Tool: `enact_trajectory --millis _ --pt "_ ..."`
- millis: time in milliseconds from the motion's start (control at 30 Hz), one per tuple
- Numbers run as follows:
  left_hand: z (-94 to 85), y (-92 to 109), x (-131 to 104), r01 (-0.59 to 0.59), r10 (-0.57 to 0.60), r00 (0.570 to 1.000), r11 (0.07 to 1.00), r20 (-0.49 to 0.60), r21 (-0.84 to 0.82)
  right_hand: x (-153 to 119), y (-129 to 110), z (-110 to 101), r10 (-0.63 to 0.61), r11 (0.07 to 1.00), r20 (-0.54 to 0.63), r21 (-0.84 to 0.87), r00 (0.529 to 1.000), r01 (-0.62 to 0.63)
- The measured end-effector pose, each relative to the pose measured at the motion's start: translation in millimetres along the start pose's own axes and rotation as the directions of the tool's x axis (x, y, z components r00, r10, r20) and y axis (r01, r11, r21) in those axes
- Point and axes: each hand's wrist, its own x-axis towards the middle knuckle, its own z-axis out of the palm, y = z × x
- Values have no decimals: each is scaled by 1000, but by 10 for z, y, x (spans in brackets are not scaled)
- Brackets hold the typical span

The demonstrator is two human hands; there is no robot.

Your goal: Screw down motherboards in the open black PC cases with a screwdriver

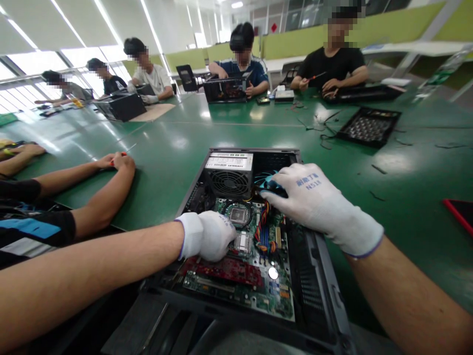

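Note:
An open black computer case (314, 276) lies in front of me, showing a green motherboard (273, 296) with a bare processor socket (238, 215). My left hand (217, 237), in a white glove, is closed low over the board beside a red expansion card (236, 273); its fingertips are hidden. My right hand (308, 195), gloved too, grips a cooling fan with blue blades (266, 179) near the far right corner of the case. Next to that fan sits the power supply (229, 175). Multicoloured power cables (263, 224) run down past the blue memory slots.
On the green table (166, 162) a black grille panel (369, 126) and loose black cable ties lie at the right. A red-edged object (460, 217) is at the right edge. A neighbour's bare arms (107, 192) reach in from the left. Several people work on computers across the table.

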Motion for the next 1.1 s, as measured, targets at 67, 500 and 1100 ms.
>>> enact_trajectory --millis 67,500,1100 --pt "19 -1 25 -8 8 1000 1000 5 2 -2 10 12 -1 1000 -14 14 1000 1" --pt "119 -56 147 56 -63 996 993 -63 -107 -31 30 27 -6 999 -50 32 999 8" --pt "-161 -281 260 89 -131 951 984 -280 -157 -31 25 15 3 999 -39 45 999 -1"
